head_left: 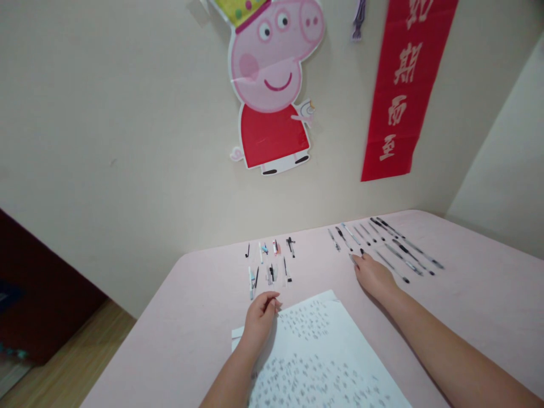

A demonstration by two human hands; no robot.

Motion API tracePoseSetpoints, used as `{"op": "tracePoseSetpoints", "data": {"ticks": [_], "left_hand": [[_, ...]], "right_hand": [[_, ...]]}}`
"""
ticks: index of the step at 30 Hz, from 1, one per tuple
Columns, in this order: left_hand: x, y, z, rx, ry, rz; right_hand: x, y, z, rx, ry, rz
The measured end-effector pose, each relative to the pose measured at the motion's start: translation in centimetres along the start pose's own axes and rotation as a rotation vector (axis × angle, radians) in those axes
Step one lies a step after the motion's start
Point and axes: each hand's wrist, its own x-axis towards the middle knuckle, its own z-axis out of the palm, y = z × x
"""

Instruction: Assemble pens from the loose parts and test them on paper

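Observation:
My right hand (376, 276) rests on the table by the rows of pens, its thumb and fingertips pinched on a pen (352, 259). Only small bits of this pen show, one pale and one dark. My left hand (260, 317) lies at the upper left edge of a handwritten paper sheet (314, 362). Its fingers are curled in, and anything inside them is hidden. Just beyond it, pen parts such as caps, thin refills and clear pieces lie in small groups, among them a blue-and-white pen (250, 282) and a black-capped piece (291, 247).
Several pens, including a black-gripped pen (344, 238), lie slanted in two rows on the pink tabletop (170, 340) at the right. Behind the table is a wall with a cartoon pig cutout (272, 85) and a red banner (403, 96). Wooden floor (89, 351) shows at left.

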Motion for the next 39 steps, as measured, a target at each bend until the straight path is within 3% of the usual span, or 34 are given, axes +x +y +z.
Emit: {"op": "tracePoseSetpoints", "data": {"ticks": [13,24,28,33,39], "left_hand": [[-0.1,0.5,0.1,-0.033,0.0,-0.014],[-0.1,0.3,0.1,-0.023,-0.02,0.027],[0.0,0.2,0.0,-0.018,-0.014,0.024],[-0.1,0.4,0.1,-0.018,-0.009,0.015],[-0.2,1.0,0.2,0.001,-0.005,0.016]], "right_hand": [[-0.8,-0.8,-1.6,-0.017,-0.075,0.009],[-0.7,-0.5,-0.9,-0.006,-0.039,0.006],[-0.7,-0.7,-1.1,0.002,0.067,-0.002],[-1.2,-2.0,-1.6,0.091,0.203,-0.108],[-2.2,-4.3,-1.6,0.256,0.135,-0.296]]}}
